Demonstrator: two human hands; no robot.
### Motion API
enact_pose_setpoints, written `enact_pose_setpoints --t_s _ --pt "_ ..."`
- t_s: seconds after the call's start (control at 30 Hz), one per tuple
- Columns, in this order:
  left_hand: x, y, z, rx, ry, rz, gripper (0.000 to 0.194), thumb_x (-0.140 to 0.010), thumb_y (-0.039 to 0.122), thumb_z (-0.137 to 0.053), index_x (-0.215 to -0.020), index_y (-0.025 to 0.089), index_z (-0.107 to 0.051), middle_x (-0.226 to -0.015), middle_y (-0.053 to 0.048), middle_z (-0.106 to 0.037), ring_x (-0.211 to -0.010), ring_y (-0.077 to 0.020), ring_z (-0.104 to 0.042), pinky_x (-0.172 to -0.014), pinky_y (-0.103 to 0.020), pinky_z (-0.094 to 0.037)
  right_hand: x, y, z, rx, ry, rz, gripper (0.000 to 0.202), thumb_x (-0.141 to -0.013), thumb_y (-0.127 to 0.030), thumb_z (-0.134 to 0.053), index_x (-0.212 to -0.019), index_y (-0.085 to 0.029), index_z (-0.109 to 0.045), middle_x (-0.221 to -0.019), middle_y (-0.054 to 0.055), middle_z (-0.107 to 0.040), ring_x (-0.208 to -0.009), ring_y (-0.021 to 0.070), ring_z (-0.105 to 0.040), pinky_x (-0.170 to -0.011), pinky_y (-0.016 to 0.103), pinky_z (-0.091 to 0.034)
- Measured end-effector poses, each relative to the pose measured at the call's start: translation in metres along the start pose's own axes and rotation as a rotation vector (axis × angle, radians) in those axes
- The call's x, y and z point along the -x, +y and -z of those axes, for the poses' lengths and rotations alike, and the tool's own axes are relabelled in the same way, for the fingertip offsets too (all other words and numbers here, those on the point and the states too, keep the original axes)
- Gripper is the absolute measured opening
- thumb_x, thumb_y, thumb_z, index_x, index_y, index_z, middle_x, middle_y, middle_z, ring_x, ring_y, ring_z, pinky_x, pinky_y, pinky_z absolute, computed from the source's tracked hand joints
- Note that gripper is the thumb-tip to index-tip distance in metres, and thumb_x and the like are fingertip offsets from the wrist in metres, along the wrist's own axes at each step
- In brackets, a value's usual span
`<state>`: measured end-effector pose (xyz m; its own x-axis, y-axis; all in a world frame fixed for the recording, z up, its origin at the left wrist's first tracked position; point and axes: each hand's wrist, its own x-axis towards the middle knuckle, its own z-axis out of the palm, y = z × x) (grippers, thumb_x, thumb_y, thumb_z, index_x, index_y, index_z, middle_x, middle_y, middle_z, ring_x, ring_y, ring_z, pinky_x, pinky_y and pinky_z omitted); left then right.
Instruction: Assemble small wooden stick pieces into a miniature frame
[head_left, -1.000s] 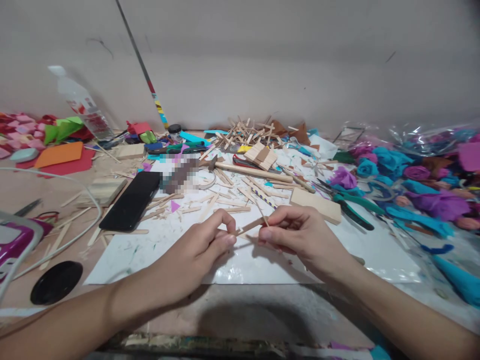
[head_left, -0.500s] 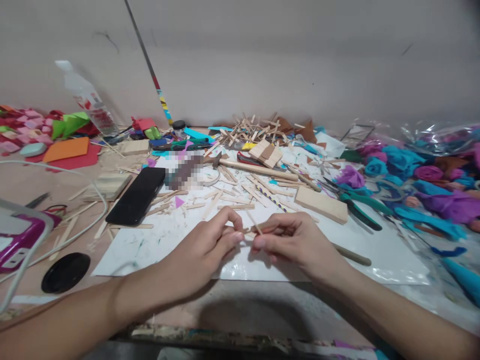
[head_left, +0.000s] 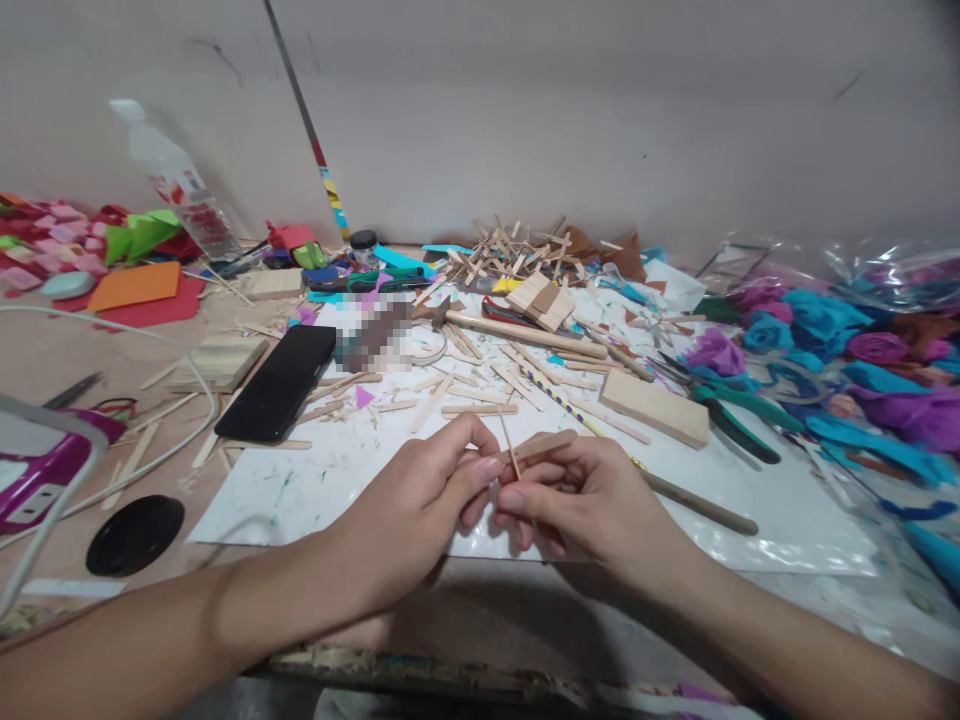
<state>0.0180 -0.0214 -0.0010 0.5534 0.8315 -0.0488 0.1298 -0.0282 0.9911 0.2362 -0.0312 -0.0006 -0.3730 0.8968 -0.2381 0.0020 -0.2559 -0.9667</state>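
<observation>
Close together over the white board (head_left: 292,500), my two hands work with wooden sticks. My left hand (head_left: 431,490) is closed, its thumb and fingertips pinching the near end of a flat craft stick (head_left: 544,446) that points to the right. Pinched in my right hand (head_left: 592,495) is a thin wooden strip (head_left: 508,436), tilted nearly upright and crossing the craft stick near my left thumb. Whether the two pieces touch, I cannot tell. Under my right wrist, a wooden-handled tool (head_left: 705,505) lies on the board, its front part covered by the hand.
Craft sticks lie scattered beyond my hands, with a hammer (head_left: 525,334), a wooden block (head_left: 654,408) and green-handled pliers (head_left: 731,425). At left are a black phone (head_left: 279,385), a black lid (head_left: 135,535) and a white cable (head_left: 202,400). Crepe paper flowers (head_left: 795,315) crowd the right.
The flat craft stick has tilted up and shows more of its face above my right fingers. My right fingers have spread lower. The whole view has shifted slightly.
</observation>
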Motion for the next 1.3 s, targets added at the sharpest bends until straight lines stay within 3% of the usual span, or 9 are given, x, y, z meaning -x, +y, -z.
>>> enact_pose_setpoints --t_s 0.23,0.37,0.47,0.6,0.73,0.97,1.17,1.3 --pt "-0.001 -0.01 -0.007 0.092 0.008 0.004 0.03 -0.116 0.05 -0.05 -0.101 0.025 -0.055 -0.074 0.004 -0.058 -0.078 -0.0194 -0.066 -0.078 -0.033 -0.051 0.001 -0.004 0.0 0.039 -0.031 -0.066 0.043 -0.08 -0.052 -0.098 -0.086 -0.012 -0.084 -0.076 0.012 -0.08 -0.056 0.0154 -0.069 -0.047 0.02 -0.049" --pt "-0.003 -0.009 -0.008 0.097 0.02 0.016 0.032 -0.11 0.055 -0.061 -0.105 0.024 -0.059 -0.074 0.003 -0.061 -0.078 -0.0202 -0.066 -0.078 -0.033 -0.053 0.002 -0.001 0.002 -0.013 0.003 -0.045 0.046 -0.077 -0.051 -0.101 -0.089 -0.014 -0.077 -0.074 0.008 -0.079 -0.055 0.0156 -0.071 -0.047 0.021 -0.052" --pt "-0.004 -0.008 -0.007 0.086 0.036 0.028 0.035 -0.106 0.058 -0.068 -0.11 0.024 -0.061 -0.073 0.003 -0.062 -0.075 -0.0199 -0.064 -0.074 -0.031 -0.052 0.003 0.002 0.002 -0.053 -0.003 -0.033 0.049 -0.081 -0.056 -0.097 -0.092 -0.015 -0.073 -0.073 0.008 -0.079 -0.057 0.0174 -0.074 -0.05 0.023 -0.057" --pt "-0.003 -0.007 -0.006 0.076 0.051 0.034 0.036 -0.106 0.059 -0.068 -0.112 0.024 -0.062 -0.071 0.004 -0.061 -0.071 -0.0184 -0.061 -0.071 -0.029 -0.049 0.003 0.005 0.002 -0.062 -0.044 -0.049 0.048 -0.089 -0.059 -0.091 -0.095 -0.015 -0.072 -0.079 0.011 -0.082 -0.061 0.0183 -0.077 -0.053 0.023 -0.06" --pt "-0.001 -0.007 -0.004 0.07 0.049 0.032 0.035 -0.109 0.058 -0.063 -0.108 0.024 -0.06 -0.069 0.006 -0.056 -0.067 -0.0163 -0.055 -0.066 -0.027 -0.043 0.003 0.003 -0.001 -0.043 -0.102 -0.071 0.049 -0.084 -0.058 -0.095 -0.091 -0.012 -0.079 -0.077 0.012 -0.081 -0.059 0.0169 -0.075 -0.054 0.023 -0.059" --pt "0.002 -0.008 -0.004 0.083 0.033 0.03 0.028 -0.115 0.052 -0.054 -0.107 0.025 -0.057 -0.066 0.009 -0.051 -0.062 -0.013 -0.045 -0.061 -0.025 -0.035 0.004 -0.002 -0.004 -0.029 -0.068 -0.035 0.047 -0.089 -0.06 -0.09 -0.091 -0.015 -0.082 -0.071 0.006 -0.076 -0.05 0.0107 -0.064 -0.051 0.022 -0.053" --pt "0.001 -0.001 -0.003 0.117 -0.033 0.017 0.025 -0.115 0.046 -0.054 -0.104 0.024 -0.055 -0.074 0.005 -0.067 -0.059 -0.01 -0.043 -0.055 -0.022 -0.031 0.004 0.001 -0.003 -0.029 -0.021 -0.003 0.046 -0.089 -0.058 -0.091 -0.088 -0.014 -0.078 -0.073 0.007 -0.078 -0.05 0.0115 -0.066 -0.051 0.022 -0.054" --pt "0.0 0.003 -0.003 0.128 -0.056 0.011 0.025 -0.115 0.045 -0.053 -0.103 0.024 -0.055 -0.073 0.006 -0.065 -0.057 -0.0088 -0.041 -0.053 -0.021 -0.028 0.005 0.001 -0.002 -0.032 -0.029 0.011 0.046 -0.092 -0.057 -0.089 -0.086 -0.013 -0.078 -0.072 0.008 -0.078 -0.051 0.0124 -0.068 -0.052 0.022 -0.055"
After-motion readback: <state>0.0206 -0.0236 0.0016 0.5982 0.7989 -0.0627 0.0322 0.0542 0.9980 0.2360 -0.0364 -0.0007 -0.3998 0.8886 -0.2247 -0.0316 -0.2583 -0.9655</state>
